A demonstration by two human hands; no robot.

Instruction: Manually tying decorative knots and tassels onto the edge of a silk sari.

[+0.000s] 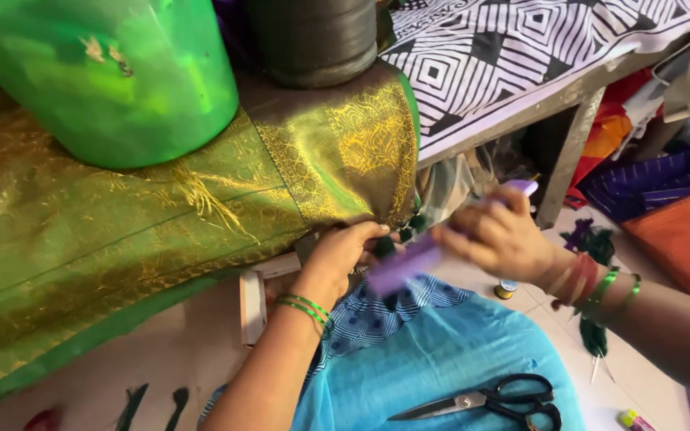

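Head view: a person's two bare hands work at the hanging corner of a green-and-gold silk cloth [121,231] draped over a low surface.
Left hand [345,251]: fingers pressed together, pinching the cloth's gold border where it drops off the surface's front edge — green bangles at the wrist.
Right hand [497,235]: closed around a blurred purple comb-like tool [409,263], just beside the pinched corner.
Crowding above: a green drum [113,80] and a dark thread cone [313,40] stand on the cloth, close behind the hands.
Right edge: a black-and-white patterned sheet [521,48] covers a table; bright fabrics are piled under it.
Open room: the blue lap cloth [441,367] below — black scissors [497,399] lie there, well apart from both hands.
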